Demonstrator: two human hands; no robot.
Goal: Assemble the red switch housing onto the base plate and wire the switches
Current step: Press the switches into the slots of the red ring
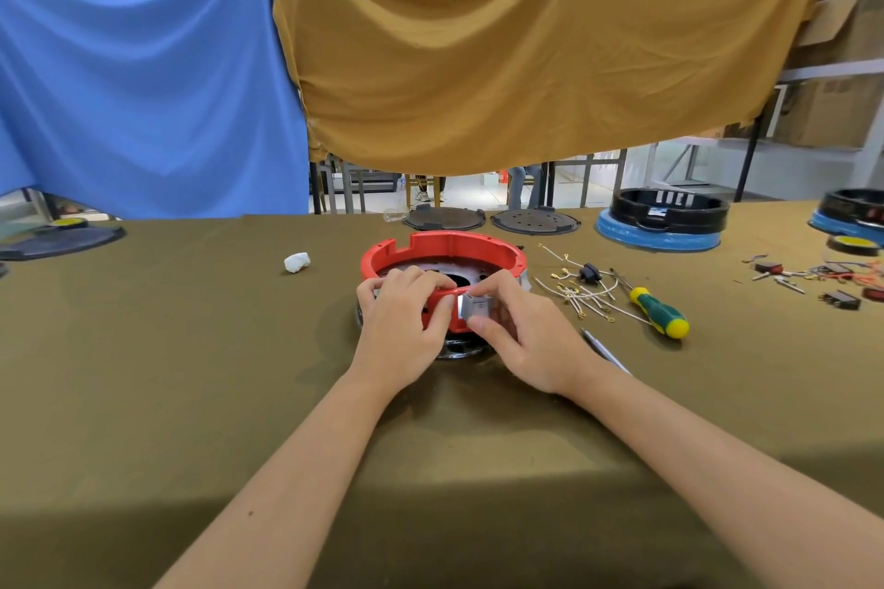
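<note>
The red ring-shaped switch housing (pixel 449 249) sits on a dark perforated base plate (pixel 459 349) at the middle of the table. My left hand (pixel 404 325) grips the housing's near rim, fingers curled over its top edge. My right hand (pixel 521 340) pinches a small grey metal plate (pixel 473 306) against the near wall of the housing, thumb below and fingers above. Loose white wires with ring terminals (pixel 579 292) lie to the right of the housing.
A green and yellow screwdriver (pixel 660 311) and a black knob (pixel 591 274) lie right of the housing. Small switches and connectors (pixel 813 282) are scattered far right. Black plates (pixel 445 219), blue-based assemblies (pixel 662 220) line the far edge. A white wad (pixel 296 262) lies left.
</note>
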